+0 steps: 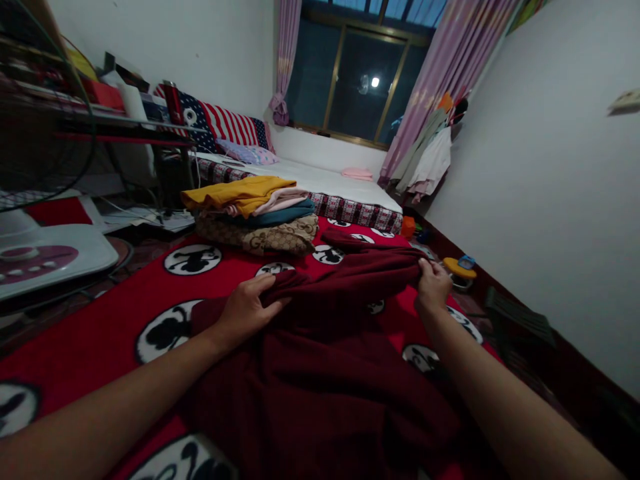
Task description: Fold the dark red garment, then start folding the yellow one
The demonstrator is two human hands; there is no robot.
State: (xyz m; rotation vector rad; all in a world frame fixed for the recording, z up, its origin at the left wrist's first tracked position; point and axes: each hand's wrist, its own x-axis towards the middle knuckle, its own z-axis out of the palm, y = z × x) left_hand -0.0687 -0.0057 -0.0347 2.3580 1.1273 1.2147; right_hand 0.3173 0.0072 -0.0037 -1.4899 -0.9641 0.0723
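A dark maroon garment (320,367) lies spread over the red blanket with black-and-white round prints (115,333). My left hand (253,303) is closed on its upper left edge, thumb stretched along the cloth. At the upper right, my right hand (433,283) pinches another part of the garment and holds it slightly raised. Loose folds run between both hands. Just beyond them sits a stack of folded clothes, with a mustard-yellow piece (245,193) on top, a teal piece (283,215) lower down and a brown patterned piece (260,237) at the bottom. The garment's exact kind is unclear.
A bed (320,173) stands under the window at the back. To the left are a cluttered desk (135,127) and a white fan base (55,257). On the right stand a yellow stool (459,269) and a dark green slatted seat (520,317) beside the wall.
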